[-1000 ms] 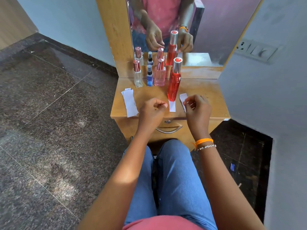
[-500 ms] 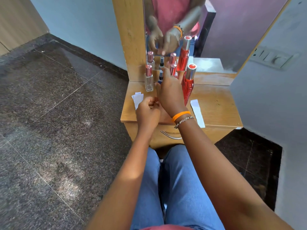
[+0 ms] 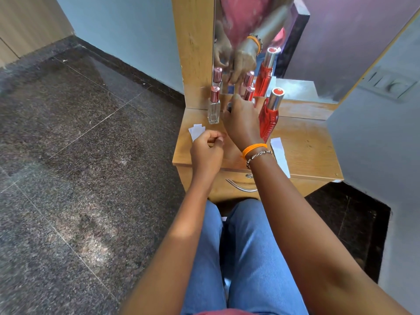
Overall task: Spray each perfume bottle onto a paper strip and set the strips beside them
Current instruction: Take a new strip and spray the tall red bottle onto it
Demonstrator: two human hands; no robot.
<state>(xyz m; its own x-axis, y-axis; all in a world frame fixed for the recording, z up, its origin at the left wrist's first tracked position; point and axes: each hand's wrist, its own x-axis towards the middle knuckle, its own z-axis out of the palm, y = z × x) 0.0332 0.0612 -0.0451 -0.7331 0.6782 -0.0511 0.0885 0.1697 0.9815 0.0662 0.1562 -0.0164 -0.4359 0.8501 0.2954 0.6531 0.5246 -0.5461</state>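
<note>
A: Where's the right hand (image 3: 241,123)?

B: Reaching across to the back of the worktop (image 3: 304,146), in among the bottles by the mirror (image 3: 250,30). Its fingers point at the row and cover whatever stands in the middle of it. Whether they are clamped on a bottle there, I cannot tell; the hand hides it.

A: And the left hand (image 3: 207,151)?

B: Near the front left corner, curled into a loose fist with the fingertips pinched together. I cannot make out for sure that anything is between them.

A: Which bottles show?

B: A clear bottle (image 3: 213,108) with a pink cap stands upright at the back left, just left of the right hand. A tall red bottle (image 3: 269,119) with a silver cap stands just right of that hand, nearer the middle of the worktop. One more pink cap (image 3: 249,93) peeks out above the knuckles, its bottle hidden.

A: The strips?

B: A small stack of strips (image 3: 196,131) lies at the left edge, in front of the clear bottle and partly under the left hand. One single strip (image 3: 280,153) lies flat right of the red bottle, running to the front edge, near the bottle's base.

A: Anything else?

B: A drawer handle (image 3: 241,186) below the front edge, and an orange band (image 3: 253,148) on the right wrist.
</note>
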